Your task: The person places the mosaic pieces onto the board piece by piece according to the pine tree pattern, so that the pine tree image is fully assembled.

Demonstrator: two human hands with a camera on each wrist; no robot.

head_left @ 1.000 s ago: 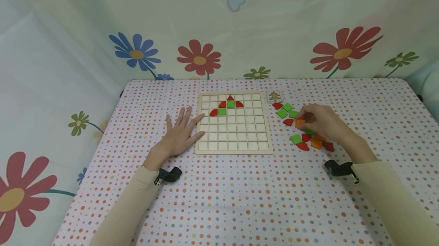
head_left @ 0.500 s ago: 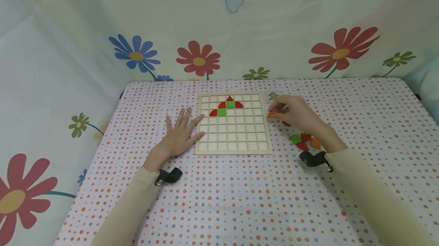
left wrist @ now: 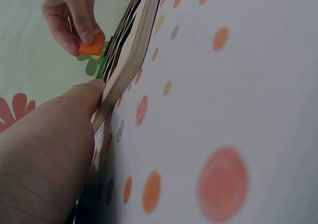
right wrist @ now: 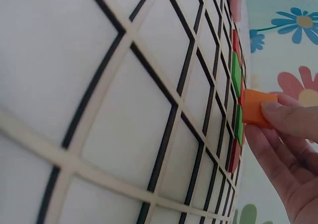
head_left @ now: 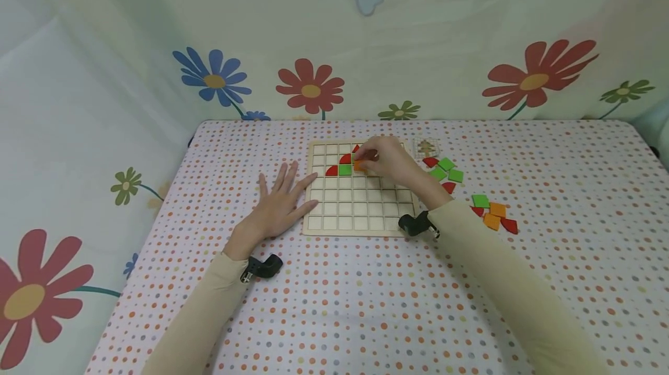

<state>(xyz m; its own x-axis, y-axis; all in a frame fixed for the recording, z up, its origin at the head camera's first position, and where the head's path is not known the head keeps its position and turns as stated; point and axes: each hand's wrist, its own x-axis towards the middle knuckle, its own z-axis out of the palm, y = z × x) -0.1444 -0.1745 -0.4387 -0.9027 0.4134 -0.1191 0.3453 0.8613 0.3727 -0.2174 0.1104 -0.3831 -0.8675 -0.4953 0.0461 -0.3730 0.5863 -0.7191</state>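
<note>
My right hand (head_left: 389,161) pinches an orange square tile (right wrist: 257,108) between thumb and fingers, over the upper part of a wooden grid board (head_left: 345,208). The tile is just above the grid, to the right of a green square (head_left: 345,170) set in a cell. Red quarter-round tiles (head_left: 332,171) and a red triangle (head_left: 356,148) also sit in cells. The hand covers some of the upper right cells in the head view. With fingers spread, my left hand (head_left: 277,209) lies flat on the table, its thumb and index tip at the board's left edge.
A small card with a tree-like pattern (head_left: 426,147) lies beyond the board's upper right corner. Loose green squares (head_left: 446,164), red quarter-rounds (head_left: 509,225) and orange squares (head_left: 497,209) are scattered right of the board on the dotted tablecloth (head_left: 334,299).
My right hand has picked the orange square from the loose tiles and carried it left over the board. The left hand has stayed at the board's left edge.
</note>
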